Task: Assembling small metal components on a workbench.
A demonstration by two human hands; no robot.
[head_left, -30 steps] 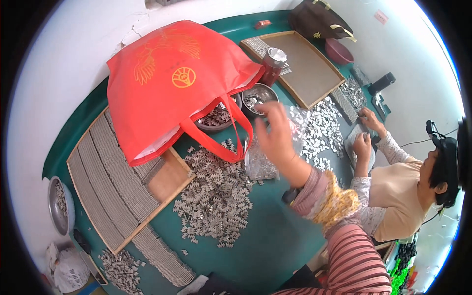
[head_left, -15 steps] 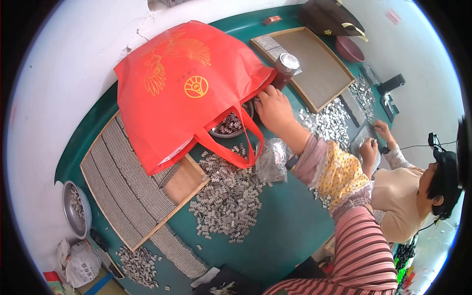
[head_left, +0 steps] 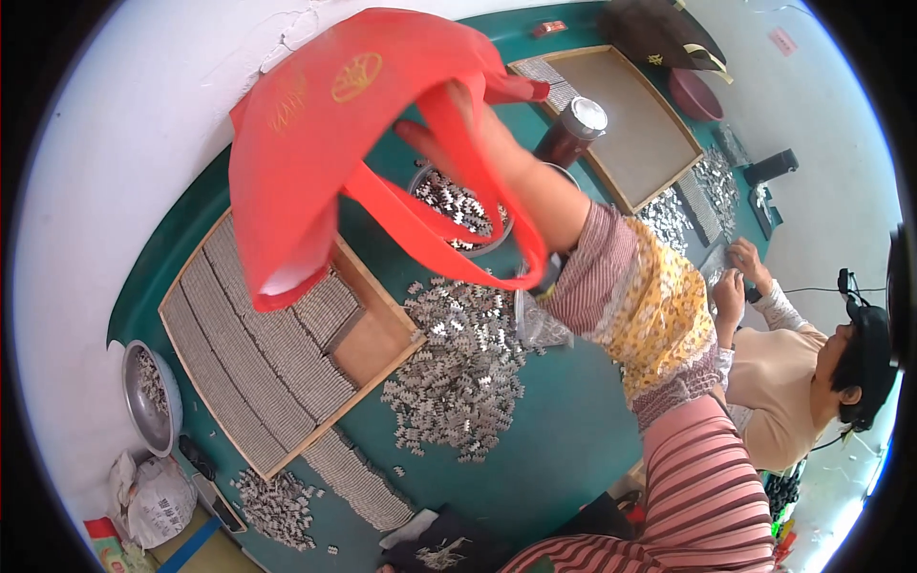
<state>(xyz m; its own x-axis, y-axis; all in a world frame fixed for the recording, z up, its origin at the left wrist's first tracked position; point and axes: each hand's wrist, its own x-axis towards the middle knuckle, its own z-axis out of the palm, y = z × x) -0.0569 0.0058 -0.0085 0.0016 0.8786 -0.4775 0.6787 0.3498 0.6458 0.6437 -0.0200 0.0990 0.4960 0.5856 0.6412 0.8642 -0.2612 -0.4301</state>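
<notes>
Fingers of the right hand reach up behind the strap of a big red bag, the thumb spread away toward the left; the tips are lost behind the red cloth, so I can't tell how far they curl or whether they grip it. The left hand is out of my sight. Over on the left, a metal bowl holds small silvery pieces, with a white plastic sack on its near side. Next comes a wooden-framed tray lined with rows of pieces; a loose heap and a strip of rows lie near it. The red bag hangs over the tray's far end, its straps drooping across a round bowl of pieces. Nearer, a large pile spreads over the green table, a clear packet to its right. Farther right stand a dark cup and, just beyond, a second tray. Rightmost, a co-worker sits, hands close together.
</notes>
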